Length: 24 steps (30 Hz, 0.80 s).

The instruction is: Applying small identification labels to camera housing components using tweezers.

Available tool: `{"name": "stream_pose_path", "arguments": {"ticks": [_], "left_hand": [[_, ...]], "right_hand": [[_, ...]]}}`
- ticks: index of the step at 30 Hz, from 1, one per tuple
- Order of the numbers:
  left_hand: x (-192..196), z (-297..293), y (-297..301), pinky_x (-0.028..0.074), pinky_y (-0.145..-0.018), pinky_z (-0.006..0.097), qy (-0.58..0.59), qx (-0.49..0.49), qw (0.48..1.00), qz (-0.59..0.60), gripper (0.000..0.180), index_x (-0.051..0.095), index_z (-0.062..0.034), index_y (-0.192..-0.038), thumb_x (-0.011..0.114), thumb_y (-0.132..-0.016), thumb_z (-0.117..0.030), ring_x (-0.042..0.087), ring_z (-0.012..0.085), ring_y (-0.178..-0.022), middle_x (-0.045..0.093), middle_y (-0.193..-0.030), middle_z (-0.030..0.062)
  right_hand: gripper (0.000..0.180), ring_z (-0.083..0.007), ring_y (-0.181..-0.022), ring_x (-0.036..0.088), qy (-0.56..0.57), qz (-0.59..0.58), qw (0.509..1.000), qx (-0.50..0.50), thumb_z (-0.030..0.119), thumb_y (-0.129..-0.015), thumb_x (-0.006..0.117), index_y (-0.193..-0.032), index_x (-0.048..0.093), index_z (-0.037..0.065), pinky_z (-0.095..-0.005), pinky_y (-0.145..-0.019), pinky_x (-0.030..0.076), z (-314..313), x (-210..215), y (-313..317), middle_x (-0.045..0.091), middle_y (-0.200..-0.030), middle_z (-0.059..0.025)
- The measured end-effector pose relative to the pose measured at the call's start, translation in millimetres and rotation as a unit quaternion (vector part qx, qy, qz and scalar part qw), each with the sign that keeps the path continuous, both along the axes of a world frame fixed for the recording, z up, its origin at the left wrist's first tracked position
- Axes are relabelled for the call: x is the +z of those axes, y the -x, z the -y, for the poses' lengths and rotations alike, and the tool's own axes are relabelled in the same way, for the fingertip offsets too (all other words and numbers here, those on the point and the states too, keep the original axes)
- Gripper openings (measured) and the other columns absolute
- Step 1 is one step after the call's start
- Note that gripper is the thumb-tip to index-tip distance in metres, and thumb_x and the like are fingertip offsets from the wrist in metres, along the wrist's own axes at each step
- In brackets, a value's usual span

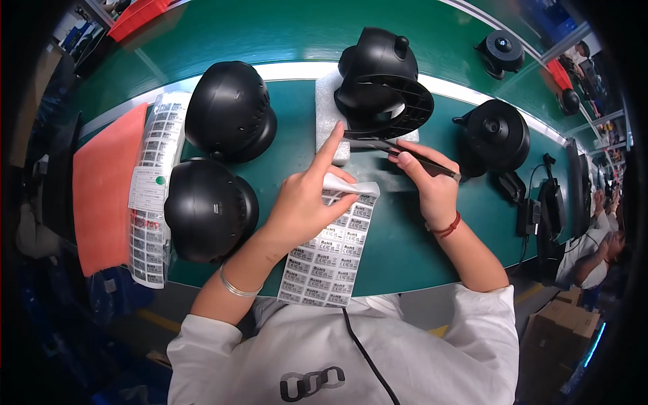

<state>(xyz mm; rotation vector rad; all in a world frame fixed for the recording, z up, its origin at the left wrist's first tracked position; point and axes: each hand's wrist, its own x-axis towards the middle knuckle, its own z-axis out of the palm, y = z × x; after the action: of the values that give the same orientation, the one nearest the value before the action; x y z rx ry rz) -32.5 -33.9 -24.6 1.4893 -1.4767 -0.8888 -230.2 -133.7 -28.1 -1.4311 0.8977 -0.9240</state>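
My left hand (300,202) pinches the upper end of a sheet of small silver-grey stickers (322,266) between thumb and fingers, its backing curled over there. The sheet hangs down past the table edge. My left index finger is stretched forward to the foam block (327,101). In my right hand (437,192) are black tweezers (425,162), their tips pointing left close to that fingertip. Whether a sticker is on the tips or finger I cannot make out. Just ahead, a round black device (378,67) lies tilted on the foam, its open ring-shaped base facing me.
Two black devices (226,108) (206,209) stand at the left, beside a plastic-wrapped stack of sticker sheets (156,135) and an orange sheet (108,196). Another black device (496,135) and a black adapter with cable (528,216) are at the right. One more device (501,50) sits farther back.
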Motion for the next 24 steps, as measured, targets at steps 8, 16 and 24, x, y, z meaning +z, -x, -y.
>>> {"name": "stream_pose_path", "arguments": {"ticks": [8, 16, 24], "left_hand": [[0.1, -1.3, -0.3, 0.050, -0.088, 0.031, -0.010, -0.001, 1.000, 0.002, 0.098, 0.017, -0.0126, -0.154, 0.077, -0.077, -0.008, 0.070, 0.0225, -0.091, 0.072, -0.093, 0.0069], [-5.2, -4.4, 1.9, 0.050, -0.086, 0.031, -0.020, 0.026, 0.998, -0.052, 0.100, 0.015, -0.0098, -0.154, 0.077, -0.076, -0.010, 0.070, 0.0226, -0.092, 0.072, -0.095, 0.0082], [-4.4, -4.1, -2.7, 0.054, -0.077, 0.037, -0.062, -0.013, 0.997, -0.032, 0.098, 0.014, -0.0043, -0.153, 0.075, -0.076, -0.015, 0.070, 0.0297, -0.081, 0.072, -0.095, 0.0108]], "right_hand": [[0.024, -0.0247, -0.074, 0.069, 0.566, -0.147, 0.811, -0.002, -0.005, -0.068, 0.076, -0.091, 0.069, 0.001, -0.0305, -0.065, 0.055, 2.5, -6.0, -14.3, 0.071, -0.088, -0.0111], [0.016, -0.0267, -0.082, 0.064, 0.462, -0.078, 0.883, 0.016, 0.002, -0.080, 0.051, -0.075, 0.063, -0.008, -0.0324, -0.075, 0.052, 8.2, 56.4, 8.0, 0.066, -0.092, -0.0199], [0.024, -0.0368, -0.061, 0.059, 0.392, -0.407, 0.800, 0.203, 0.023, -0.079, 0.073, -0.091, 0.065, 0.004, -0.0398, -0.056, 0.044, 64.3, 133.9, -33.2, 0.060, -0.064, -0.0181]]}}
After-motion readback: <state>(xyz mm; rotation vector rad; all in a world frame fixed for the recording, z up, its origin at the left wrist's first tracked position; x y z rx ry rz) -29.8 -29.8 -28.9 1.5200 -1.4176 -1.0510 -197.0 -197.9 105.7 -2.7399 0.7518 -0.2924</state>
